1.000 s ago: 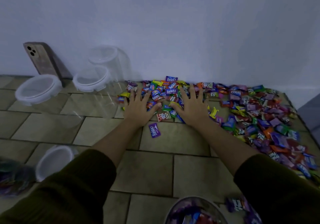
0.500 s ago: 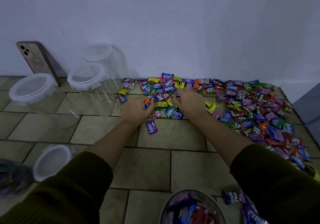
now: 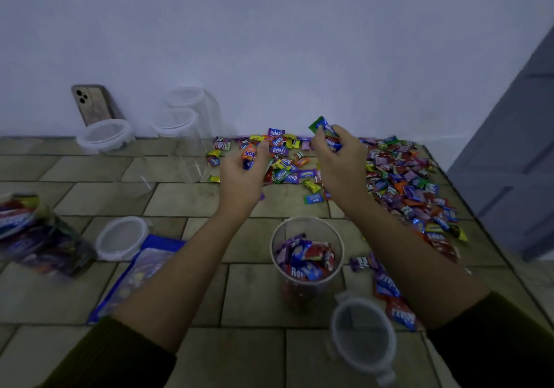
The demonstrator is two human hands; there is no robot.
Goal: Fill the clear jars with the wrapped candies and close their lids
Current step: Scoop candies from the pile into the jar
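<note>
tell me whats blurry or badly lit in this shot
Head view: dim, bluish light overall; the candy bag at the left edge is smeared with motion blur, the loose lid near the bottom is soft, wide-angle bending curves the tiled floor; the candy pile and both hands, left and right, stay fairly sharp.

Multicoloured candies (image 3: 401, 177), beige tiled floor (image 3: 180, 198), olive sleeves (image 3: 114, 354), white wall (image 3: 269, 43)

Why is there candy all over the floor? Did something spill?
It looks spilled: wrapped candies lie scattered across the tiled floor by the wall. Both hands, left and right, hold handfuls above the open jar.
</note>
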